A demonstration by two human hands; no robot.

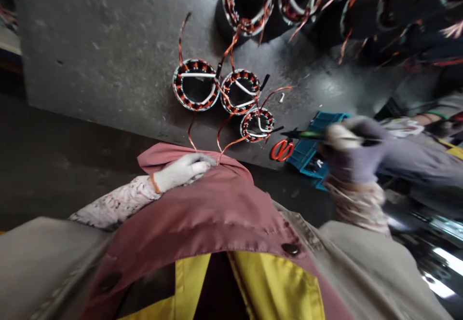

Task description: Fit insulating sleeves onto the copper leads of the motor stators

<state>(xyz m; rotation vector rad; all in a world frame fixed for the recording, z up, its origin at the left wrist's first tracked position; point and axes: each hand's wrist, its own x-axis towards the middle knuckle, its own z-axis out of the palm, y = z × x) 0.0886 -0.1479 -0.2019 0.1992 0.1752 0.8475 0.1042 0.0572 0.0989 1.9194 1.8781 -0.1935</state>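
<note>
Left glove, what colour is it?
The left glove is white, with an orange wrist edge, in the head view.

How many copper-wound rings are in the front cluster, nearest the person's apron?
3: the left ring, the middle ring, and the right ring near the red handles. None of this cluster looks hidden; larger rings stand farther back.

Right fingers (342,136) blurred; large coil (249,26) cut by top edge.

The left hand (185,169) lies at copper leads (232,144); the blurred right hand (343,139) grips a slim tool (306,135).
</note>
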